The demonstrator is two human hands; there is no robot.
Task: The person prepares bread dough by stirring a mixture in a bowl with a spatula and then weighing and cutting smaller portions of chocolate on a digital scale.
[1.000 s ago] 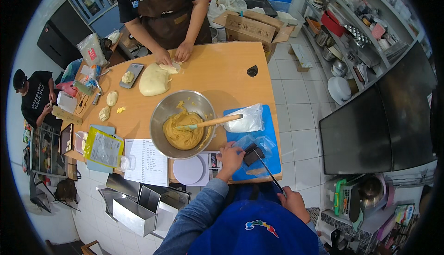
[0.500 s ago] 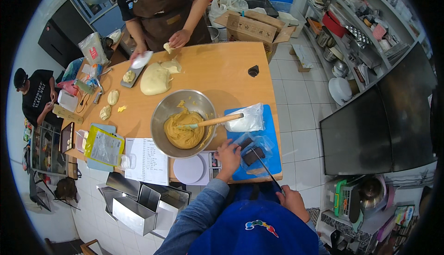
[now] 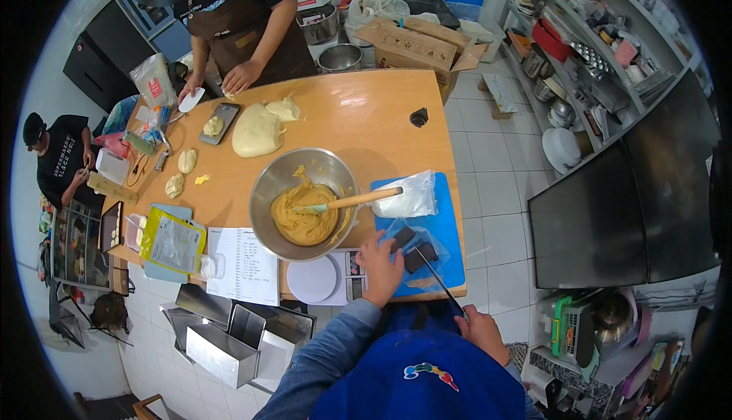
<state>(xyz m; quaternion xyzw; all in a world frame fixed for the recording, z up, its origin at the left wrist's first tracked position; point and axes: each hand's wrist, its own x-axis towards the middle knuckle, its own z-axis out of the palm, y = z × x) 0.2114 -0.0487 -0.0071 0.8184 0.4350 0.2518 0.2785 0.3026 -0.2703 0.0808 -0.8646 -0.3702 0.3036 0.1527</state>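
Note:
My right hand (image 3: 486, 334) is closed around the handle of a knife (image 3: 440, 279). Its blade reaches up to a dark brown block (image 3: 420, 255), which looks like chocolate. The block lies on clear plastic film (image 3: 433, 235) over a blue cutting board (image 3: 451, 245). A second dark piece (image 3: 399, 238) sits just up and left of it. My left hand (image 3: 381, 270) is at the board's left edge, fingers apart, fingertips beside that second piece; whether they touch it is unclear.
Left of the board stands a steel bowl (image 3: 260, 226) of yellow-brown batter with a wooden-handled spatula (image 3: 358, 199) across its rim. A white scale (image 3: 313, 279) and a written sheet (image 3: 242, 267) lie nearby. Across the table, a co-worker (image 3: 236, 27) stands by pale dough (image 3: 255, 132).
My left hand has shifted slightly right and its fingers have spread. The smaller dark piece has turned a little. The co-worker has moved left, taking the white scraper away from the small grey scale.

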